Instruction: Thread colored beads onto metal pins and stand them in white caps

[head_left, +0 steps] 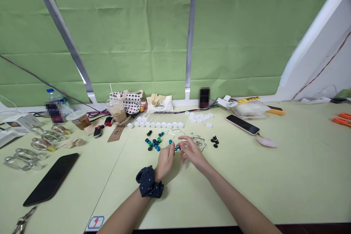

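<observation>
STEP (judged): left hand (165, 158) and right hand (192, 152) handling blue-and-black piece (177, 148) between them | L fingers: seemingly pinching it | R fingers: hanging part-curled, can't tell if gripping | LOC: loose pieces (155, 143) lying at 9 o'clock | NEXT: likely needing steady pinch

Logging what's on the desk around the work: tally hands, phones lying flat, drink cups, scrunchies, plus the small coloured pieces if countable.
Hands: 2 (left hand, right hand)
Phones lying flat: 2 (left-side phone, right-side phone)
Drink cups: 2 (left-side cup, right-side cup)
Scrunchie: 1
Total: 7
Small blue, green and black pieces: too bunched to count; excluded.
</observation>
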Demonstrator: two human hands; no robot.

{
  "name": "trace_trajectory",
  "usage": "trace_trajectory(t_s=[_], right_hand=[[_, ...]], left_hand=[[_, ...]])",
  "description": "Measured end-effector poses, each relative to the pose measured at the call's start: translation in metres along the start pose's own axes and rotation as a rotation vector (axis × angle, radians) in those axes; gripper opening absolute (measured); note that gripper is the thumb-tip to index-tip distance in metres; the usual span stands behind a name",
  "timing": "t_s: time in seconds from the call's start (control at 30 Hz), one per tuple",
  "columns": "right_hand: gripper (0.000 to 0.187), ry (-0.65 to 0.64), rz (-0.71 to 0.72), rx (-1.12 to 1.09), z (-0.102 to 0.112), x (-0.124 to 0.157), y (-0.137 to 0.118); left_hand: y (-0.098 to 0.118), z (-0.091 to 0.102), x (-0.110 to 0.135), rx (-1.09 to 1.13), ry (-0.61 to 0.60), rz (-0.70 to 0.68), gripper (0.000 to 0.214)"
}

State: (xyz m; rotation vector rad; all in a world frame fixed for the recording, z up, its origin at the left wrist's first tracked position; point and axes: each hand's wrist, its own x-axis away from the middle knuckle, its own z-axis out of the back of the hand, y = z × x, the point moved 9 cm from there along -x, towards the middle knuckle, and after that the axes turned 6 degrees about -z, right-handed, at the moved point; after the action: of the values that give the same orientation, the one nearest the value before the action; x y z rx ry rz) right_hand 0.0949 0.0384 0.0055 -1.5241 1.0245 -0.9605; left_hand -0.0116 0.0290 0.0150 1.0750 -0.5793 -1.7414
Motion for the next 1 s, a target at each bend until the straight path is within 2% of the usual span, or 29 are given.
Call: trace_trajectory(t_s=[0.07, 0.1, 0.17, 0.23, 0.37, 0.4, 0.5, 0.57, 0.7, 0.73, 0.83, 0.9, 1.0], right_hand=[[0.044, -0.046, -0.101, 0.019, -0.004, 0.000, 0.008], [0.043, -0.073, -0.093, 0.028, -0.006, 0.001, 0.006], [0.037, -0.098, 0.023, 0.014, -0.007, 0.003, -0.006], [0.042, -0.070, 0.103, -0.042, -0.003, 0.005, -0.015], [0.041, -0.084, -0.087, -0.034, -0.006, 0.002, 0.004], [0.042, -0.092, -0.095, -0.009, -0.007, 0.002, 0.006], [0.039, -0.072, 0.050, 0.009, -0.005, 0.002, -0.006], [0.045, -0.052, 0.093, -0.030, -0.002, 0.002, -0.010], [0.044, -0.077, -0.093, -0.024, -0.005, 0.000, 0.009], [0.045, -0.084, -0.097, 0.001, -0.005, 0.000, 0.009], [0.037, -0.074, 0.060, 0.011, -0.003, 0.002, -0.007], [0.043, -0.066, 0.101, -0.046, -0.002, 0.003, -0.013], [0.039, -0.091, -0.032, -0.063, -0.006, 0.001, 0.000]], left_hand=[[0.003, 0.000, 0.000, -0.006, -0.015, -0.018, 0.046], [0.004, 0.000, 0.000, -0.006, -0.018, -0.025, 0.046], [0.004, 0.001, 0.000, -0.010, -0.009, -0.027, 0.046], [0.003, 0.003, 0.000, -0.021, 0.009, -0.024, 0.045], [0.004, 0.001, -0.001, -0.045, -0.022, -0.044, 0.043], [0.003, 0.000, -0.001, -0.050, -0.032, -0.044, 0.043], [0.003, 0.000, -0.001, -0.067, -0.032, -0.030, 0.044], [0.004, 0.001, -0.002, -0.073, -0.029, -0.036, 0.046], [0.005, 0.001, -0.001, -0.061, -0.024, -0.044, 0.045], [0.004, 0.001, -0.001, -0.055, -0.022, -0.041, 0.045], [0.002, 0.002, -0.002, -0.035, -0.005, -0.031, 0.045], [0.002, 0.004, -0.002, -0.034, 0.004, -0.026, 0.045], [0.004, 0.002, -0.002, -0.029, -0.015, -0.030, 0.044]])
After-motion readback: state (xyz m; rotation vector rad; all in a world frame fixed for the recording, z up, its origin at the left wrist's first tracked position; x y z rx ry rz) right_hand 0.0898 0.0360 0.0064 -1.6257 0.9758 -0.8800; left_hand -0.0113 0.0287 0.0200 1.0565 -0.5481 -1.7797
